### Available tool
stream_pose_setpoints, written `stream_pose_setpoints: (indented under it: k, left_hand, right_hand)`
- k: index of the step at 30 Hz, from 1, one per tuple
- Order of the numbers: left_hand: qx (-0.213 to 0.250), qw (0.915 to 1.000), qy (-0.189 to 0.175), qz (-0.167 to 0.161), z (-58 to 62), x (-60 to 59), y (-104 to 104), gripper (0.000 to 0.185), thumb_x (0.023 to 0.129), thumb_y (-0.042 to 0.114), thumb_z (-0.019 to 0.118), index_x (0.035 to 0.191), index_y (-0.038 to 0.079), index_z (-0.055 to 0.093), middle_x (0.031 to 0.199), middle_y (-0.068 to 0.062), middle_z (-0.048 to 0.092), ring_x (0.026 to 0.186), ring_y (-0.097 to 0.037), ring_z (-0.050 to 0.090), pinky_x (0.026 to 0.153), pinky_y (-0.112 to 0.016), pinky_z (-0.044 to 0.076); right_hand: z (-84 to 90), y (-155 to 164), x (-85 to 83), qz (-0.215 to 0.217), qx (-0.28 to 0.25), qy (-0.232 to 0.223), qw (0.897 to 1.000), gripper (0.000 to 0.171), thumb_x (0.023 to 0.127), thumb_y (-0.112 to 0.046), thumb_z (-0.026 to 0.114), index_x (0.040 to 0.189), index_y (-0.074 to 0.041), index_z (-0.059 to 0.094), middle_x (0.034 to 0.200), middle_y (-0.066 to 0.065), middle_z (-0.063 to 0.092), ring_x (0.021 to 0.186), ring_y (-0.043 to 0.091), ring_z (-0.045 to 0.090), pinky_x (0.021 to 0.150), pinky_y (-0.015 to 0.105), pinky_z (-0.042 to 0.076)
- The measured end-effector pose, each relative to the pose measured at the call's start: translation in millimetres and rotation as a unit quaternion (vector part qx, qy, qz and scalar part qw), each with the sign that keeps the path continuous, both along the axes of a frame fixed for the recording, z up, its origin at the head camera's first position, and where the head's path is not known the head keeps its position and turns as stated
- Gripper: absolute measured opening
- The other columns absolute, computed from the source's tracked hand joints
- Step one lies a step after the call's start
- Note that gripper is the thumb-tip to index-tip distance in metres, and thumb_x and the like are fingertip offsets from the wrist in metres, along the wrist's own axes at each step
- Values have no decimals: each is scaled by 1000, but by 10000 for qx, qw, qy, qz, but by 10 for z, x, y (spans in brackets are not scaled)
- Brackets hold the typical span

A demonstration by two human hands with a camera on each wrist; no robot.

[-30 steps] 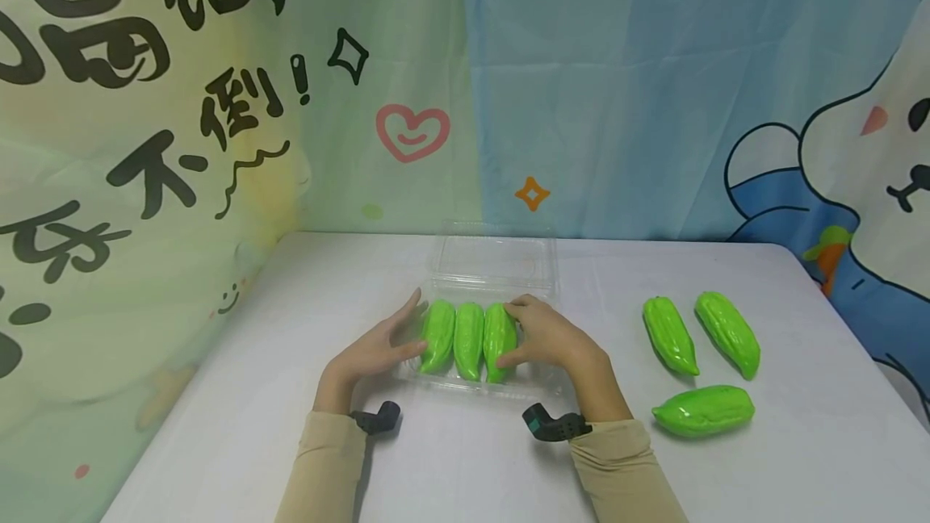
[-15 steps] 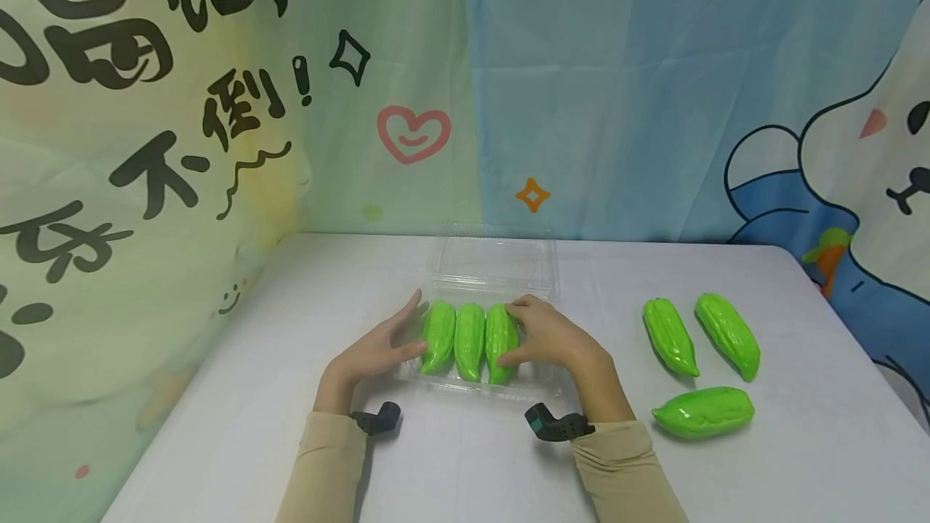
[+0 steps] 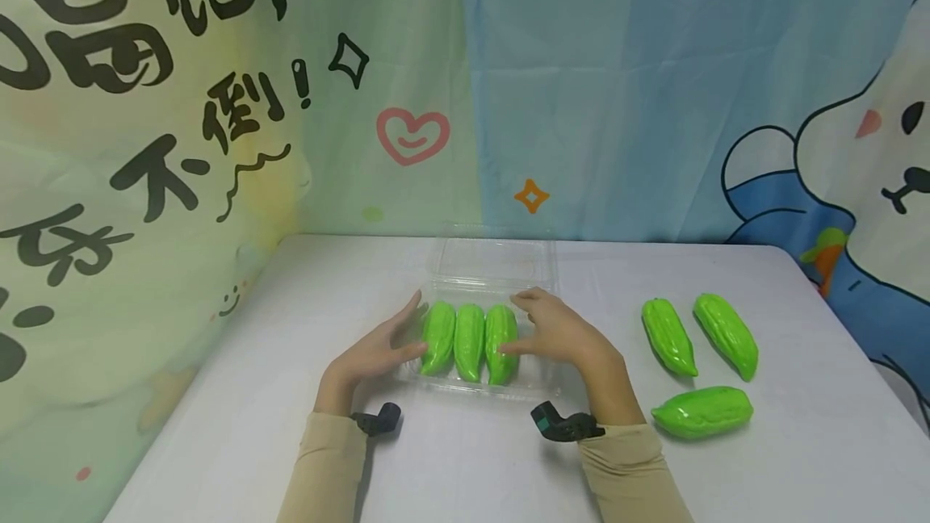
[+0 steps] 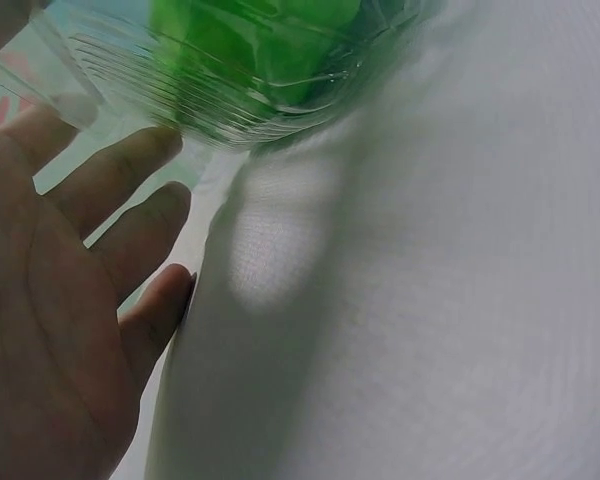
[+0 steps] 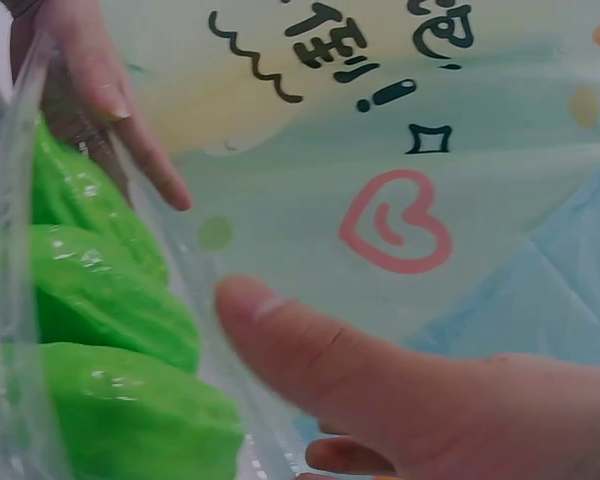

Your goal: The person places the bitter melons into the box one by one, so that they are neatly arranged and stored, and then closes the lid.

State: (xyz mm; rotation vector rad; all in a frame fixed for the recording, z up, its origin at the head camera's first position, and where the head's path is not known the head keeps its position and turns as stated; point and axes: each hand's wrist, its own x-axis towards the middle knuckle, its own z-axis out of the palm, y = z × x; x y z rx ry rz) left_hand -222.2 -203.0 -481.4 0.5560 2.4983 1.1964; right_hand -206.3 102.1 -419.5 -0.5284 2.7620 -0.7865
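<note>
Three glossy, ridged bright-green bitter melons, the left one [image 3: 438, 336], the middle one [image 3: 469, 341] and the right one [image 3: 500, 323], lie side by side in a clear plastic box [image 3: 534, 378]. My left hand [image 3: 369, 356] holds the box's left side, thumb over the rim and fingers along the outer wall. In the left wrist view, its fingertips [image 4: 160, 145] meet the ribbed plastic. Over the right half of the box is my right hand [image 3: 563, 333], thumb and fingers spread with nothing between them. Its thumb [image 5: 280, 325] shows beside the melons in the right wrist view.
The transparent lid [image 3: 496, 259] stands folded back behind the box. To the right, three more bitter melons lie on the white table [image 3: 240, 442]: two slanting ones [image 3: 669, 337] [image 3: 726, 335] and a sideways one [image 3: 703, 412]. A printed cloth [image 3: 617, 103] hangs behind.
My right hand has let go of the right melon in the box and shifted slightly to the right, its fingers lifting off. The left hand stays where it was.
</note>
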Motion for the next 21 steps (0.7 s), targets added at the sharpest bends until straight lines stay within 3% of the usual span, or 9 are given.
stream_pose_setpoints:
  k: [3,8,15,21]
  left_hand:
    - [28,10000,80,-1,-91,-25,-14,85,91,36,62,154,26,5,159,-6,18,148,-27,9,119,-53,9]
    - [16,10000,87,29,-132,-22,3,87,88,46,62,153,31,6,159,-1,19,148,-25,10,119,-52,11]
    - [-142,9999,56,42,-45,14,31,87,90,43,61,154,27,4,160,-3,15,148,-28,9,119,-53,10]
    - [-129,9997,195,25,-57,1,-3,86,90,44,61,153,30,5,160,-1,16,148,-27,9,119,-53,10]
  right_hand:
    - [60,61,30,-173,-124,67,9998,93,78,-48,73,147,-1,32,151,21,31,139,38,32,111,54,34]
    - [143,200,78,-691,-400,372,9961,96,82,-56,66,151,-5,22,154,18,26,140,38,29,111,57,32]
    - [227,469,210,-1406,-435,902,9850,97,87,-62,54,152,-3,12,154,21,21,140,40,27,112,58,28]
    - [203,793,461,-2139,-246,1101,9703,101,89,-62,51,151,2,4,153,27,16,138,46,26,108,62,29]
